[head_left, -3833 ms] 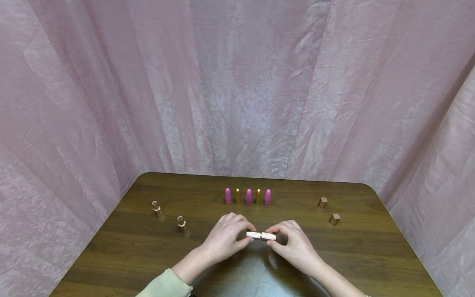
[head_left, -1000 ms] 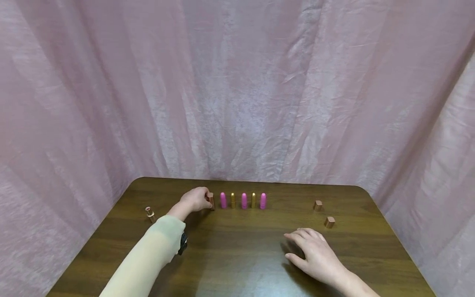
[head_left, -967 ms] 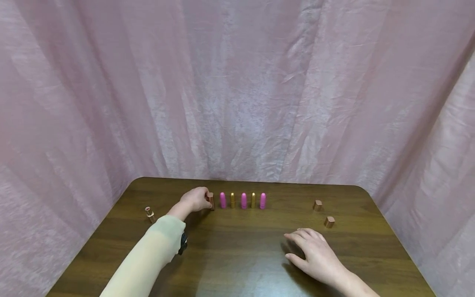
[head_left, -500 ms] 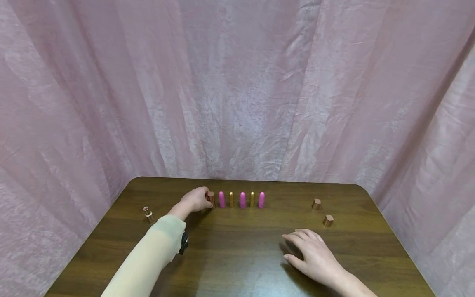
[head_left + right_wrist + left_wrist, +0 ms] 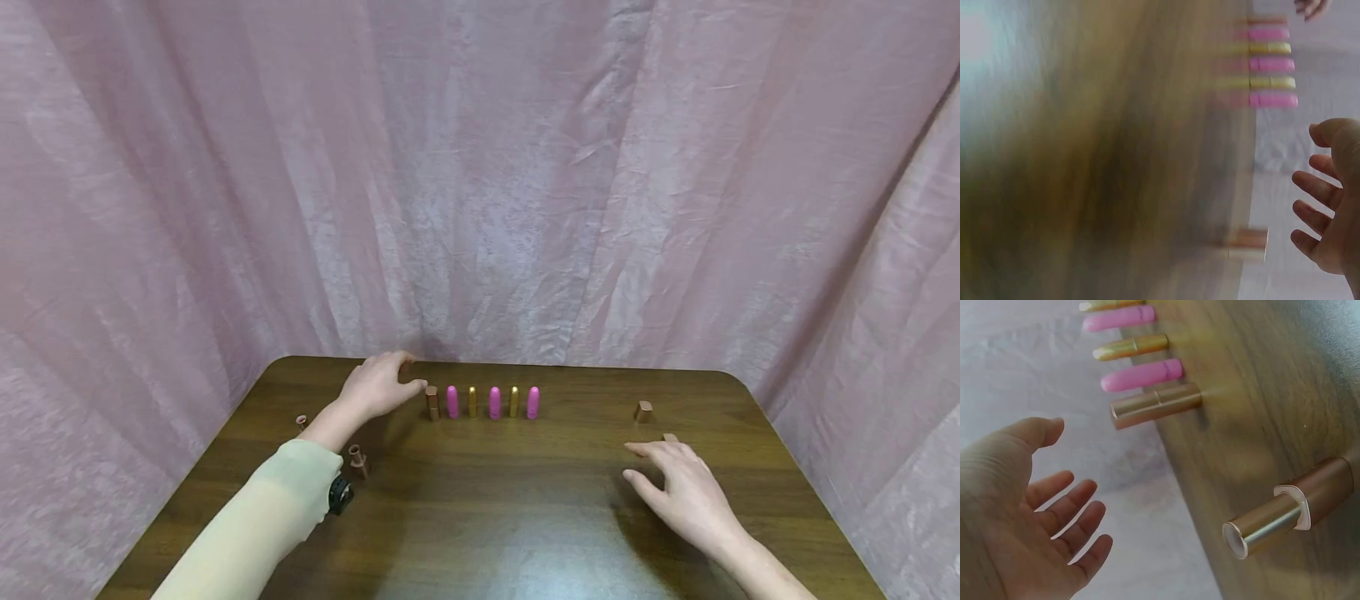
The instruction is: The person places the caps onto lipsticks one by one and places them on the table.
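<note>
A capped copper lipstick tube (image 5: pixel 432 403) stands upright at the left end of a row of pink and gold tubes. Just left of it is my left hand (image 5: pixel 375 385), thumb and fingers spread apart and holding nothing; the left wrist view shows a gap between hand and tube. Two uncapped copper lipstick bases, one by the forearm (image 5: pixel 358 461) and one farther left (image 5: pixel 302 422), stand upright, the latter partly behind the arm. On the right, my right hand (image 5: pixel 682 487) hovers with loose fingers beside a copper cap (image 5: pixel 670 437), which it mostly hides. Another cap (image 5: pixel 643 412) stands behind.
The row holds pink tubes (image 5: pixel 495 403) alternating with gold tubes (image 5: pixel 472 402), all upright near the back of the wooden table (image 5: pixel 480 517). Pink curtains (image 5: pixel 495 183) hang behind and at both sides. A black band (image 5: pixel 341 495) sits on the left wrist.
Earlier both hands held the copper lipstick tube at the middle; later the left hand set it beside the row. Now it has let go and drawn back left. My right hand has shifted right.
</note>
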Motion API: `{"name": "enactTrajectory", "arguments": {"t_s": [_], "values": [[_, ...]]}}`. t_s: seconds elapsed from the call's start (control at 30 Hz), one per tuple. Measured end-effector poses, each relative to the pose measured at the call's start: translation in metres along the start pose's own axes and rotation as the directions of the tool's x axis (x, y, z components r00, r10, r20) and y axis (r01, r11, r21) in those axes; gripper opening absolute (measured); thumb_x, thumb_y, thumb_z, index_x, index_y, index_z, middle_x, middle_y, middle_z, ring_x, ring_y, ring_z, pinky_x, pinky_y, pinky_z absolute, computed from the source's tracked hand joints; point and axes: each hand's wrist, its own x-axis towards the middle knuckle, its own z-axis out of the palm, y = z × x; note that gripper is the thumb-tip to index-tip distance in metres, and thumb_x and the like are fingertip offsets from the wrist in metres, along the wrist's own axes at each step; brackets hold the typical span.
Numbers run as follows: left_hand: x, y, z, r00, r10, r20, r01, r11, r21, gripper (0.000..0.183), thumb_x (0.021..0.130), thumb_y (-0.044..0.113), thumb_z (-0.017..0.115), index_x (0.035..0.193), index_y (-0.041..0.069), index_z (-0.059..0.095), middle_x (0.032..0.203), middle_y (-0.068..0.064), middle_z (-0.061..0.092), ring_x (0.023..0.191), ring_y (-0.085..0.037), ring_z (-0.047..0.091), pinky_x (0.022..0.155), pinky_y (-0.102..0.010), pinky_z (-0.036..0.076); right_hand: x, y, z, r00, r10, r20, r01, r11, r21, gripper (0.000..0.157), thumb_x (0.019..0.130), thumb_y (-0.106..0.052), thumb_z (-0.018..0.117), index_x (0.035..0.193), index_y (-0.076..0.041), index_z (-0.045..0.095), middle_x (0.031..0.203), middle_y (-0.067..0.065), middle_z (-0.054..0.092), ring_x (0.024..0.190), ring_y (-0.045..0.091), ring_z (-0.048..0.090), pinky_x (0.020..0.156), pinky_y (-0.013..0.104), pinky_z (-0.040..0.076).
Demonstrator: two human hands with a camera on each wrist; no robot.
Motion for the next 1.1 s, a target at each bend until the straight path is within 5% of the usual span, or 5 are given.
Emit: {"name": "enactTrajectory", "arguments": {"t_s": [0.27,0.53,0.73,0.9,1.1], "values": [[-0.028,0.038,-0.004,0.977,0.188,-0.099,-0.182,0.981,0.066,0.056,0.093,0.045,0.071,0.138,0.013,0.062,0.129,-0.007,0.067,0.117,-0.032,0.059,0.098,-0.053,0.046,0.007,0.039,-0.024,0.991,0.129,-0.029,-0.131,0.990,-0.045,0.048,0.097,-0.039,0.070,0.131,-0.006,0.066,0.126,0.018,0.067,0.121,0.048,0.051,0.094,0.068,0.035],[-0.067,0.089,0.023,0.874,0.480,-0.077,-0.471,0.875,0.112,0.054,0.091,0.046,0.073,0.136,0.017,0.064,0.120,0.000,0.069,0.109,-0.022,0.062,0.094,-0.043,0.049,0.015,0.060,-0.017,0.973,0.225,0.054,-0.218,0.969,-0.118,0.059,0.093,-0.040,0.074,0.137,-0.002,0.061,0.135,0.029,0.059,0.125,0.058,0.042,0.101,0.077,0.023],[-0.097,0.114,0.057,0.820,0.572,0.011,-0.570,0.815,0.107,0.052,0.093,0.047,0.069,0.138,0.021,0.062,0.123,0.006,0.067,0.112,-0.015,0.061,0.098,-0.039,0.048,0.019,0.068,-0.008,0.961,0.263,0.087,-0.250,0.959,-0.135,0.065,0.091,-0.045,0.074,0.137,-0.002,0.059,0.138,0.027,0.058,0.133,0.060,0.033,0.110,0.078,-0.005],[-0.113,0.123,0.083,0.772,0.635,0.001,-0.630,0.766,0.129,0.048,0.092,0.047,0.071,0.134,0.023,0.065,0.119,0.010,0.067,0.110,-0.011,0.062,0.097,-0.038,0.048,0.022,0.071,-0.003,0.959,0.271,0.084,-0.257,0.956,-0.142,0.062,0.090,-0.046,0.076,0.132,-0.003,0.064,0.131,0.023,0.064,0.131,0.059,0.035,0.109,0.077,-0.011],[-0.124,0.127,0.104,0.770,0.638,-0.009,-0.631,0.764,0.138,0.048,0.091,0.048,0.072,0.132,0.024,0.066,0.117,0.011,0.067,0.110,-0.011,0.061,0.098,-0.038,0.048,0.026,0.075,0.003,0.960,0.273,0.061,-0.261,0.953,-0.152,0.045,0.088,-0.043,0.077,0.118,-0.010,0.072,0.122,0.019,0.069,0.123,0.058,0.043,0.109,0.079,-0.006]]}}
